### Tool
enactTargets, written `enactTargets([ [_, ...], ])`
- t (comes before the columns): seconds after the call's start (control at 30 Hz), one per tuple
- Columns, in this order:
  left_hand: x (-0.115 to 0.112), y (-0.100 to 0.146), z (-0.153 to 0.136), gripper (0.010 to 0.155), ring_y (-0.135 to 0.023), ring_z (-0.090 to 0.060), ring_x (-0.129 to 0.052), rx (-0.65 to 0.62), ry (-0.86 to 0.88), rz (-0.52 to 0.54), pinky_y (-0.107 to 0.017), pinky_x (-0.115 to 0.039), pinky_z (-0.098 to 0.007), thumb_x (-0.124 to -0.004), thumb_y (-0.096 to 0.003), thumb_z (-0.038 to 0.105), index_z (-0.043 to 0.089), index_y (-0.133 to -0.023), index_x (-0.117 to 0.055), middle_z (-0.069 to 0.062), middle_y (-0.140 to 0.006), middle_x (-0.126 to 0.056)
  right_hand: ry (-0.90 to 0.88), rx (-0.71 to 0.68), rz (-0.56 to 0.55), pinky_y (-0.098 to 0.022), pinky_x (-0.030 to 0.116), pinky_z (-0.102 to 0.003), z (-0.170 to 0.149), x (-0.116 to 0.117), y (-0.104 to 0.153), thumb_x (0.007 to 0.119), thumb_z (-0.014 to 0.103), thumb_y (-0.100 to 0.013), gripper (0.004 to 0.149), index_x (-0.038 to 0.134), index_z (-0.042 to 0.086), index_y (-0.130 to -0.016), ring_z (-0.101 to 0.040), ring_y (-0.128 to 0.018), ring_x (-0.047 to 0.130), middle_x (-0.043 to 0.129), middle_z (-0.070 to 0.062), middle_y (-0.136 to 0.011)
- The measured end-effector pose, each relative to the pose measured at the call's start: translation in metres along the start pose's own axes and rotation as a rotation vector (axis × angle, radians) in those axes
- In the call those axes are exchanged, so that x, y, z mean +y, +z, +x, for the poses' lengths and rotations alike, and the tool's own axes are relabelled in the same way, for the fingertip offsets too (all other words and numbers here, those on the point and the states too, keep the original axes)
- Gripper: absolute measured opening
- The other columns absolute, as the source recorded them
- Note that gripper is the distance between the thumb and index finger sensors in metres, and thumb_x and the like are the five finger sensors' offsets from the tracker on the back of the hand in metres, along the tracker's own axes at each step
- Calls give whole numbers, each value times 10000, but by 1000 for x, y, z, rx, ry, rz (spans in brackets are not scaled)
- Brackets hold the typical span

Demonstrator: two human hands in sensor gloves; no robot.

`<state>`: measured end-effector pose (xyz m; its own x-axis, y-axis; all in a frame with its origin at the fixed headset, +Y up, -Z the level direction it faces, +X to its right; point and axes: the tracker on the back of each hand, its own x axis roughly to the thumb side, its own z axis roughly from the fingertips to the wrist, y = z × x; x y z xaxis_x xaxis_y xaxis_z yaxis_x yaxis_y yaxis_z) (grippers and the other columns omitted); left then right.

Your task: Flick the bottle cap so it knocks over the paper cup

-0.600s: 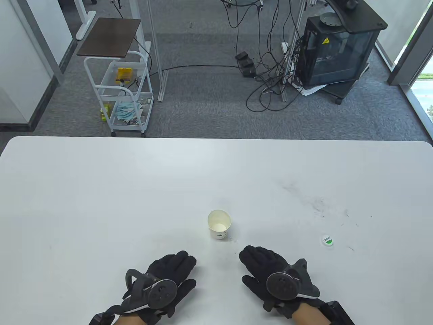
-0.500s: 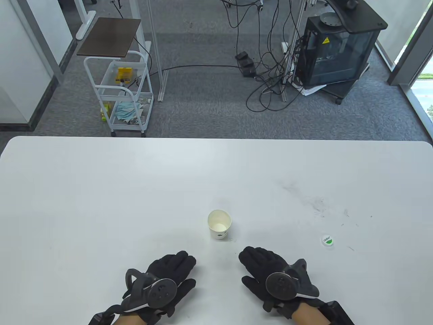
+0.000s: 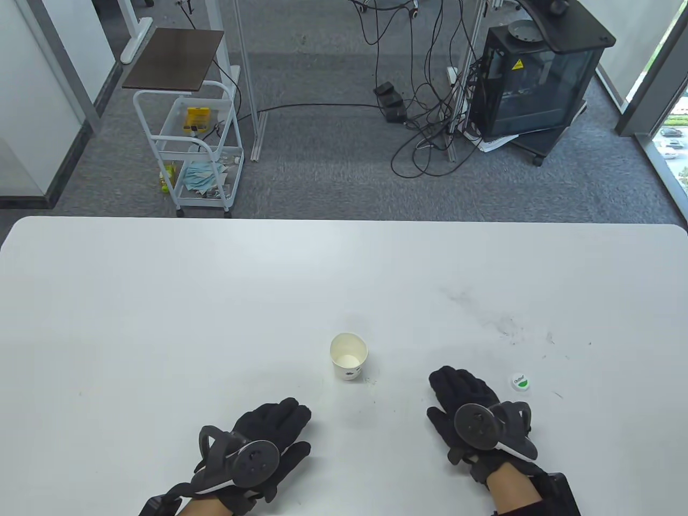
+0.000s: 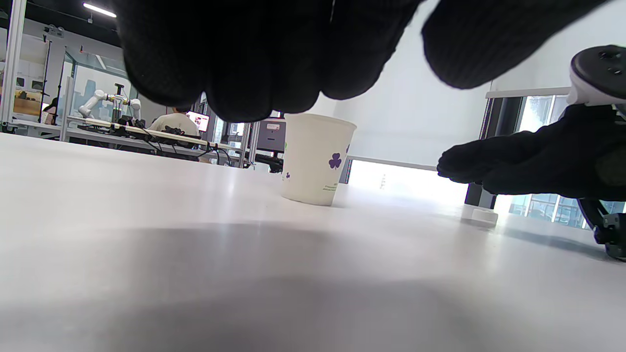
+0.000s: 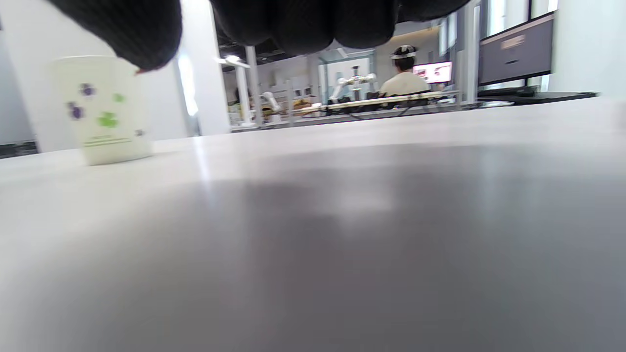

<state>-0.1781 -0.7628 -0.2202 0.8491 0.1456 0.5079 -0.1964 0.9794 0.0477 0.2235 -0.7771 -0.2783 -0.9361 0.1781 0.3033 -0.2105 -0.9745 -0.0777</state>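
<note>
A white paper cup with small clover prints stands upright near the table's front middle; it also shows in the left wrist view and in the right wrist view. A white bottle cap with a green mark lies flat to its right, and shows small in the left wrist view. My right hand is open, palm down, just left of the cap and not touching it. My left hand rests open and flat on the table below-left of the cup, holding nothing.
The white table has dark scuff marks behind the cap. Beyond the far edge are a white cart, floor cables and a black cabinet.
My right hand has moved right and slightly forward, from below the cup to beside the bottle cap. The left hand, cup and cap have not moved.
</note>
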Motion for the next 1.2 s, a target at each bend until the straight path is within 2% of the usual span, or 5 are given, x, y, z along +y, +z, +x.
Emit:
enactTargets([
  [0.33, 1, 1, -7, 642, -902, -291, -852, 21, -11, -13, -645, -773, -468, -686, -476, 635, 320, -1035, -650, -38, -1092, -724, 34, 315, 244, -775, 244, -637, -64, 5, -1, 784, 480, -588, 842, 192, 231, -1132, -439, -1088, 145, 128, -146, -1176],
  [0.47, 0, 1, -9, 642, -903, -291, -852, 25, -7, -26, -646, -772, -468, -684, -478, 636, 321, -1036, -648, -39, -1093, -722, -28, 415, 335, -791, 304, -613, -81, 11, -1, 735, 522, -601, 837, 139, 257, -1126, -440, -1090, 174, 77, -153, -1168],
  [0.77, 0, 1, -11, 641, -902, -292, -852, 28, 1, -33, -645, -773, -467, -682, -479, 636, 321, -1037, -647, -38, -1093, -723, -45, 510, 300, -789, 504, -387, -91, 8, 3, 695, 257, -639, 525, 464, 229, -1110, -347, -1042, 454, 381, -110, -1151],
  [1.03, 2, 1, -13, 639, -901, -291, -854, 31, 10, -32, -645, -774, -465, -681, -480, 637, 322, -1035, -652, -40, -1091, -727, 23, 412, 242, -655, 706, -324, -71, 5, -5, 758, 368, -611, 545, 518, 210, -1075, -346, -896, 687, 586, -130, -1056],
  [1.2, 1, 0, -13, 641, -900, -289, -855, 28, 9, -39, -645, -775, -464, -678, -481, 640, 322, -1036, -652, -38, -1091, -729, 9, 204, 159, -568, 775, -294, -18, 7, -12, 774, 404, -578, 570, 552, 189, -1056, -310, -811, 801, 661, -135, -1006],
])
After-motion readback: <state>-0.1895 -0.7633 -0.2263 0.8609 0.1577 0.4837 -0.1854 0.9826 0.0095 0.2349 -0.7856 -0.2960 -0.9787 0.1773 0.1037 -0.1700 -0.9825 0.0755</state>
